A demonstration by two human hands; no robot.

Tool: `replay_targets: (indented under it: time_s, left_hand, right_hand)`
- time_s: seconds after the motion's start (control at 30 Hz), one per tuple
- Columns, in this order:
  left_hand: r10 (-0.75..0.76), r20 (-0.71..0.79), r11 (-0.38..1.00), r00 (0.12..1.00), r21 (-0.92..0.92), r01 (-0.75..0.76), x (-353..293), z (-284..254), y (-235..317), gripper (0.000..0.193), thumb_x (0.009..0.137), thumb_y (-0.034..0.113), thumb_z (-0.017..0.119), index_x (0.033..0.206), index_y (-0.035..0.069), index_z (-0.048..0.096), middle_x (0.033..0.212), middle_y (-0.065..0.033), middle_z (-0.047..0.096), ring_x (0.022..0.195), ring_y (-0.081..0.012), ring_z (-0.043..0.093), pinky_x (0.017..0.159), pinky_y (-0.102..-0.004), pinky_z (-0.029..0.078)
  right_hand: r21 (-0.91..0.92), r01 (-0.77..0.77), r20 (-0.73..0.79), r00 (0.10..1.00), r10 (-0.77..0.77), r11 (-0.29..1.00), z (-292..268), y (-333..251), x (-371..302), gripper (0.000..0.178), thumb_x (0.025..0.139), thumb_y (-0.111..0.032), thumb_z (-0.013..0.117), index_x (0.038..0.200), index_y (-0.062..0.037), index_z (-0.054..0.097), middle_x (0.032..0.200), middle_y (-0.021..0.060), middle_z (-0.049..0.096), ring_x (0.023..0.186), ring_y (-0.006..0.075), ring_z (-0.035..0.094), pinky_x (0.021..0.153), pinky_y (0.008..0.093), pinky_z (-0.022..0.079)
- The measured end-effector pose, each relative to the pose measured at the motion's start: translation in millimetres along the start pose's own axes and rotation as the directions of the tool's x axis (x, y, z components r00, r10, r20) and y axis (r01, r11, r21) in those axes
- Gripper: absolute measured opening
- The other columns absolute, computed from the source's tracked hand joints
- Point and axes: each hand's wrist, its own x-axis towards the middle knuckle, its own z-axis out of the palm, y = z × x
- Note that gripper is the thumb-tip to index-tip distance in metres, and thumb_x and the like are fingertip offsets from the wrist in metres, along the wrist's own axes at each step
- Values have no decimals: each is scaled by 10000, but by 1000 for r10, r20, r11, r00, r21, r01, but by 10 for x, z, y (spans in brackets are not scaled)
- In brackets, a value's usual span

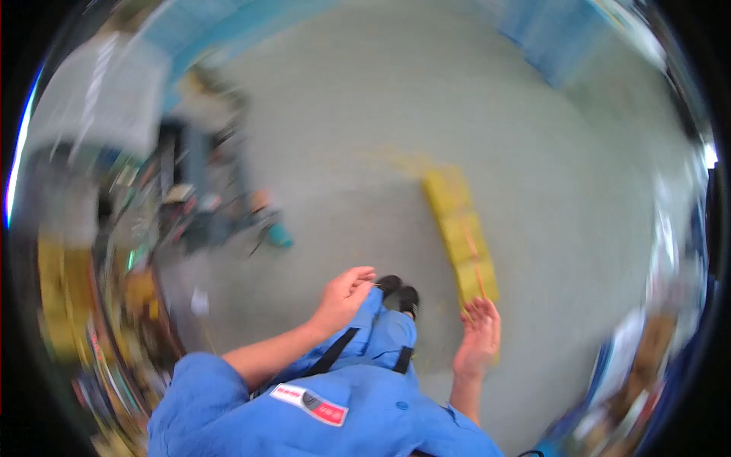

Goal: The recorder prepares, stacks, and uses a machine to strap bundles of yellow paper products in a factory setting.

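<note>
My left hand [346, 298] hangs in front of my left thigh with its fingers loosely bent, and nothing shows in it. On the right, my right hand [477, 335] is turned palm up, its fingers apart and slightly curled. In this view it overlaps the near end of a long yellow bundle [451, 221] on the grey floor. A thin orange cord [471, 247] runs along that bundle toward my fingertips; whether they touch it I cannot tell. Motion blur softens the bundle's details.
Blurred equipment [205, 167] stands at the left, with a teal rounded part [279, 235] low on it. A pale translucent wrapped stack [95, 95] is at the far left. Blue panels [552, 38] line the back right. Cluttered items [632, 373] stand at the lower right.
</note>
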Motion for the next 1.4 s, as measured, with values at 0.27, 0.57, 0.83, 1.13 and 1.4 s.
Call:
replay_targets:
  time_s: [0.27,0.57,0.83,1.13,1.4]
  left_hand:
    - [-207,-811,865,547,-413,-285,-2140,-1055,-218,247,988,83,504,1190,-36,584,1105,-147,656,1002,-195,646,891,-320,518]
    - [-512,-850,773,-128,-390,-501,-3942,-1486,-979,232,991,110,478,1121,-29,612,1031,-137,671,959,-214,658,871,-335,525]
    - [-540,-738,796,-404,-291,-531,-5117,-2770,-1564,226,987,114,477,1090,-27,621,1016,-126,674,926,-211,661,851,-343,531]
    - [-556,-703,783,-443,-264,-563,-5298,-4752,-2274,221,987,103,470,1092,-23,619,1004,-125,675,921,-210,662,841,-343,533]
    - [-545,-685,760,-484,-158,-631,-5621,-6723,-2228,218,989,97,472,1080,-35,620,999,-119,668,929,-193,648,878,-333,516]
  right_hand:
    - [-277,-66,797,541,267,959,1985,88,-606,371,1005,-164,432,1334,-5,496,1303,158,578,1183,281,571,980,400,456]
    - [-525,31,818,-258,515,850,3755,1463,-2716,359,1001,-125,420,1321,11,507,1295,177,583,1184,301,573,979,413,457]
    - [-703,-64,630,-518,579,708,4784,2631,-4757,336,993,-88,409,1288,16,530,1286,160,586,1182,279,571,992,417,453]
    - [-759,22,507,-607,612,651,6431,4035,-5957,325,1002,-74,391,1277,20,535,1263,150,595,1163,269,579,989,402,454]
    - [-722,97,428,-716,552,685,8083,4875,-7113,324,998,-74,402,1278,21,534,1270,149,590,1166,253,573,992,395,449]
